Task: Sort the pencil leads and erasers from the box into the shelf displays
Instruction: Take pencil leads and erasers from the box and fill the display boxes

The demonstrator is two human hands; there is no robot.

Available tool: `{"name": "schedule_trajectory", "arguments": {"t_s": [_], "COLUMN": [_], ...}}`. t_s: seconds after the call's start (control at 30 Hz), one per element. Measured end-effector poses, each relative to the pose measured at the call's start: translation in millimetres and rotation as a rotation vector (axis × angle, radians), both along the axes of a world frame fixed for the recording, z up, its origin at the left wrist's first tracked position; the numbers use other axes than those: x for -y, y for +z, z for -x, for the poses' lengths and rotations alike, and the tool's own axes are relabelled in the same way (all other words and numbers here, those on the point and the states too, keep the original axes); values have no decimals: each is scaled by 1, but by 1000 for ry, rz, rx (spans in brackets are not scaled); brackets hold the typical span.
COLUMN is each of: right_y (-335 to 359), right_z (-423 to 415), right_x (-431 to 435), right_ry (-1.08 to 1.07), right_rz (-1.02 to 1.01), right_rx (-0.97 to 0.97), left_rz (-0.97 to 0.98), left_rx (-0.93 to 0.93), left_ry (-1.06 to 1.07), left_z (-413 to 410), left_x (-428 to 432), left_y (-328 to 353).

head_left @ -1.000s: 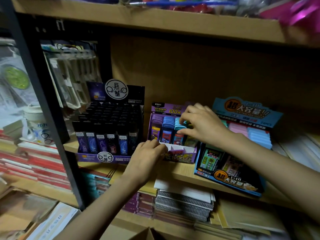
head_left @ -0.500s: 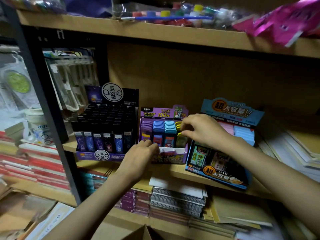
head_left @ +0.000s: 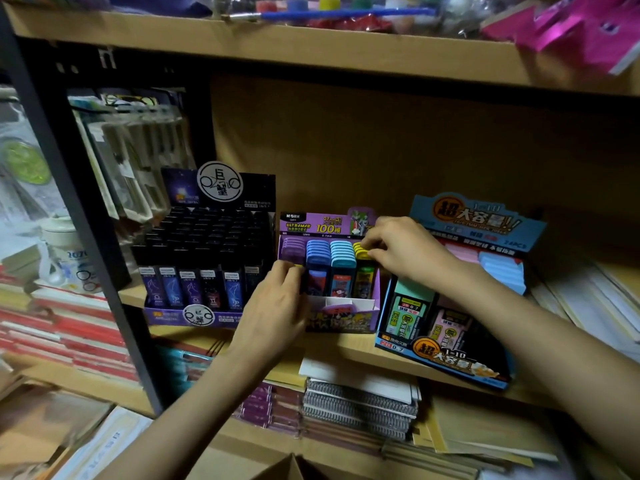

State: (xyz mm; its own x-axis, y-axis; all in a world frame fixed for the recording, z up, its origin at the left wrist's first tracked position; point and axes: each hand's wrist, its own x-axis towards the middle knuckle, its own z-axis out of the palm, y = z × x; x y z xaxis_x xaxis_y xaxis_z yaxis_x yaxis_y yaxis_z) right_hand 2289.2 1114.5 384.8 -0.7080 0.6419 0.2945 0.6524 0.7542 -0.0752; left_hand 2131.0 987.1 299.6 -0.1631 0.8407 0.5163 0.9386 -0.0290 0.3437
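The working surface is a wooden shelf (head_left: 346, 345) with a brown back panel (head_left: 381, 140), bounded on the left by a black upright post (head_left: 86, 237) and above by an upper shelf (head_left: 311, 46) loaded with paint pots.

Three displays stand along the shelf's front edge:
- The black display (head_left: 218, 185) is towards the left end.
- The purple display (head_left: 341, 320) is in the middle.
- The blue display (head_left: 450, 362) is to the right, overhanging the edge.

The purple display holds lead cases in four rows: purple (head_left: 292, 247), dark blue, light blue and yellow (head_left: 362, 251).

The right grip (head_left: 405, 251) is closed, thumb and forefinger pinching the top of the yellow lead cases at the display's back right corner.

The left grip (head_left: 277, 306) is curled against the display's front left corner. Whether it has hold of a case cannot be told.

Spiral notebooks (head_left: 360, 396) are stacked on the shelf below. A cardboard box (head_left: 294, 465) shows at the bottom edge.
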Motion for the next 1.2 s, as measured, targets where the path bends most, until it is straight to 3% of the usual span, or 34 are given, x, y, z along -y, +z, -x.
{"name": "schedule_trajectory", "arguments": {"t_s": [0.3, 0.47, 0.7, 0.87, 1.0, 1.2], "right_y": [1, 2, -15, -72, -101, -115], "right_z": [3, -3, -65, -85, -79, -76], "right_x": [5, 14, 68, 87, 91, 89], "right_ry": [-73, -44, 32, -67, -180, -134], "right_rz": [37, 76, 25, 88, -87, -210], "right_rx": [-47, -70, -473, -380, -199, -239], "left_rz": [0, -40, -102, -17, -17, -24], "left_rx": [36, -63, -141, -94, -42, 36], "left_ry": [25, 50, -95, -71, -56, -202], "left_z": [0, -4, -32, -47, -46, -24], "left_x": [-7, 10, 11, -13, -20, -14], "left_y": [-4, -9, -20, -31, -37, -41]}}
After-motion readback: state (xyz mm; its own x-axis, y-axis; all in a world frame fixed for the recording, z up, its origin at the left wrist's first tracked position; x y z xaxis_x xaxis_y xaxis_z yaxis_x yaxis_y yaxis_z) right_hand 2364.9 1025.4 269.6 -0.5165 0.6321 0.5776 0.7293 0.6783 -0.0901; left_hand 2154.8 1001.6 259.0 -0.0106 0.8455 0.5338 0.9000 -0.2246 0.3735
